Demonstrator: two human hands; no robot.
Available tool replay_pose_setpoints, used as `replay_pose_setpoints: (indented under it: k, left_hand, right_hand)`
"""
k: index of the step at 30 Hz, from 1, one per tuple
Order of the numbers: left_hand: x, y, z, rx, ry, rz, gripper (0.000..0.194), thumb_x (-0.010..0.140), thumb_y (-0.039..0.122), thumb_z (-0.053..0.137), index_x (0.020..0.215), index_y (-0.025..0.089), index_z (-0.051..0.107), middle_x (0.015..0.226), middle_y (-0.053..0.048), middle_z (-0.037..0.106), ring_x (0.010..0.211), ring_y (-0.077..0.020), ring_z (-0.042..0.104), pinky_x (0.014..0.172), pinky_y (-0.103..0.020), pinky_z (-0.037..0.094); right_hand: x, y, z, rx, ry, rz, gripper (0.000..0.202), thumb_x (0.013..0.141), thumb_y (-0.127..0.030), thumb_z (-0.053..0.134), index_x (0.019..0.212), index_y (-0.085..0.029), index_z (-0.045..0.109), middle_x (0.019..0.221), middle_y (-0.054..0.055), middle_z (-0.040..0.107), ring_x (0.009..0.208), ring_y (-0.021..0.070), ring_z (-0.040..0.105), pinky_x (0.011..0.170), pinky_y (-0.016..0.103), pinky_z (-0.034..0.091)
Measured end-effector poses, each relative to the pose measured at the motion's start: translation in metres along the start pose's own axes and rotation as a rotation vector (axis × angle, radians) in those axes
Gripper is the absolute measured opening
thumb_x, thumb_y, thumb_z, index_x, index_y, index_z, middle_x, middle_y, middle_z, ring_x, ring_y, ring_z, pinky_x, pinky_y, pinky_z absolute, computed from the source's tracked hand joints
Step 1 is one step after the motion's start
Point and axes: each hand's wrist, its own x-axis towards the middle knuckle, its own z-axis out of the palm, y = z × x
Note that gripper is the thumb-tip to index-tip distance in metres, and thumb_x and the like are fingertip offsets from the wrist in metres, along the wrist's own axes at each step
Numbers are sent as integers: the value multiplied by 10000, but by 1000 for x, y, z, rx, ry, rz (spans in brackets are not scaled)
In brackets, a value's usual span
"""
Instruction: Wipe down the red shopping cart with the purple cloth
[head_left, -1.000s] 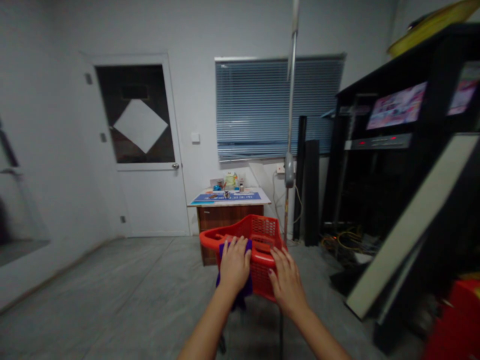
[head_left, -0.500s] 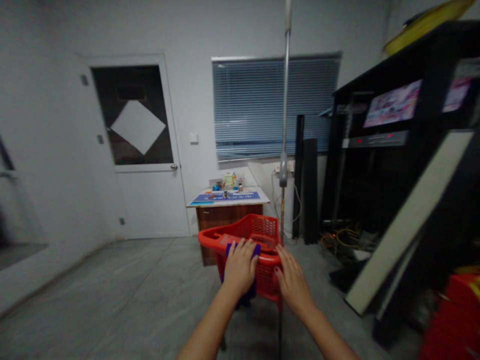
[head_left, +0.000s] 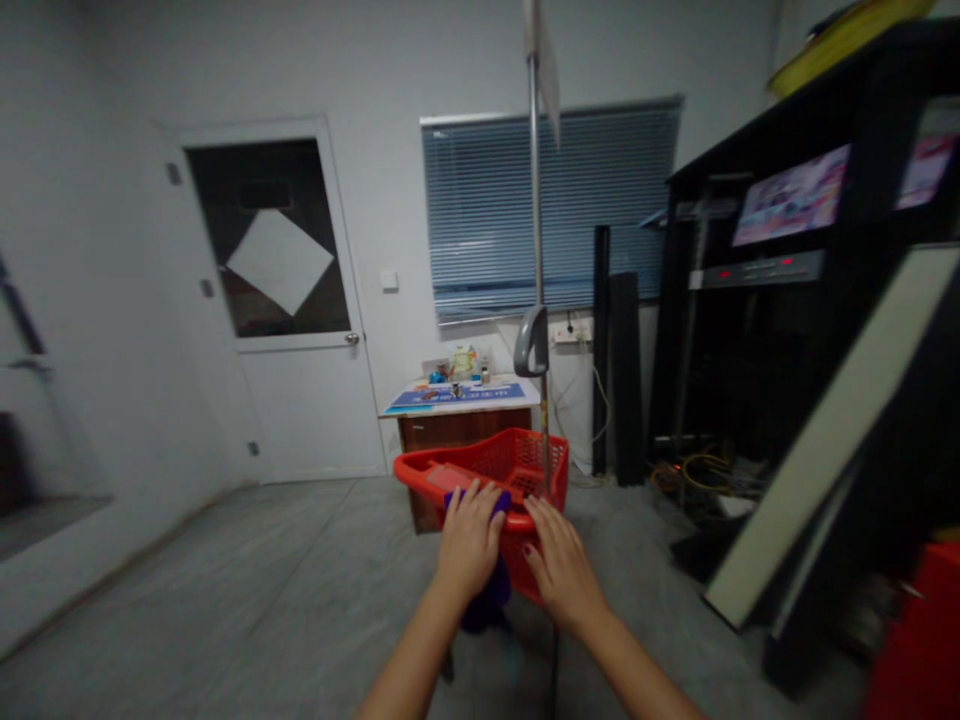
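A red plastic shopping cart [head_left: 480,462] with slotted sides stands in front of me. My left hand [head_left: 471,540] lies over its near rim, fingers curled onto a purple cloth [head_left: 491,600] that hangs down the near side. On the right end of that rim rests my right hand [head_left: 562,560], its fingers over the edge and its thumb lower, closed on the cart. A thin metal pole [head_left: 536,200] with a grey loop-shaped handle [head_left: 531,342] rises beside the right hand. The pole's lower part is partly hidden by that hand.
Beyond the cart stands a small desk [head_left: 420,432] bearing a blue printed sheet and small items. A white door [head_left: 307,410] is at left. On the right, long boards [head_left: 832,440] lean near a black rack [head_left: 780,360] and floor cables. A red object [head_left: 915,640] sits at lower right.
The pole has shifted left in view and turned, showing its looped handle and a flat panel on top. My right hand has moved slightly left. The view has shifted a little.
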Motion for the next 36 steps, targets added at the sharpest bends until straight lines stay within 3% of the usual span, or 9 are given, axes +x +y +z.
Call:
replay_pose_setpoints:
  k: [4, 10, 17, 25, 32, 36]
  left_hand:
    - [0, -16, 1, 9, 25, -30, 383, 980, 235, 381, 1342, 238, 507, 1410, -50, 533, 1379, -218, 372, 1156, -520, 255]
    - [-4, 0, 5, -30, -4, 34, 401, 978, 228, 381, 1366, 238, 481, 1427, -52, 515, 1371, -213, 386, 1167, -521, 235]
    - [2, -17, 0, 19, -7, -9, 390, 979, 247, 394, 1356, 240, 496, 1413, -53, 531, 1383, -226, 369, 1159, -535, 240]
    - [-2, 9, -2, -24, -33, 75, 397, 980, 243, 387, 1365, 246, 481, 1423, -48, 520, 1373, -206, 386, 1171, -510, 236]
    - [4, -14, -1, 5, -31, 0, 387, 986, 266, 383, 1357, 240, 490, 1405, -41, 540, 1394, -220, 348, 1167, -536, 215]
    - [-1, -14, 3, -15, 6, -63, 376, 994, 246, 349, 1330, 225, 517, 1406, -37, 539, 1392, -225, 350, 1171, -531, 205]
  right_hand:
    - [1, -4, 3, 7, -14, 6, 546, 982, -371, 340, 1502, -225, 255, 1454, 87, 451, 1352, 236, 392, 1088, 445, 386]
    - [0, -8, 9, 12, 0, 25, 560, 984, -388, 341, 1507, -220, 230, 1475, 83, 424, 1365, 228, 370, 1093, 434, 380]
    - [1, -3, 0, -25, -36, -7, 572, 975, -370, 366, 1506, -205, 234, 1470, 88, 434, 1365, 223, 369, 1100, 435, 367]
    - [-2, -4, 8, -14, -25, 20, 597, 988, -400, 356, 1522, -212, 167, 1504, 90, 382, 1384, 225, 340, 1112, 433, 352]
    - [-4, 11, 4, -14, -43, 24, 648, 994, -418, 340, 1535, -209, 51, 1520, 111, 350, 1395, 220, 326, 1099, 432, 370]
    - [-6, 12, 12, 17, -29, 38, 653, 997, -416, 337, 1534, -216, 26, 1517, 111, 357, 1392, 211, 334, 1088, 417, 386]
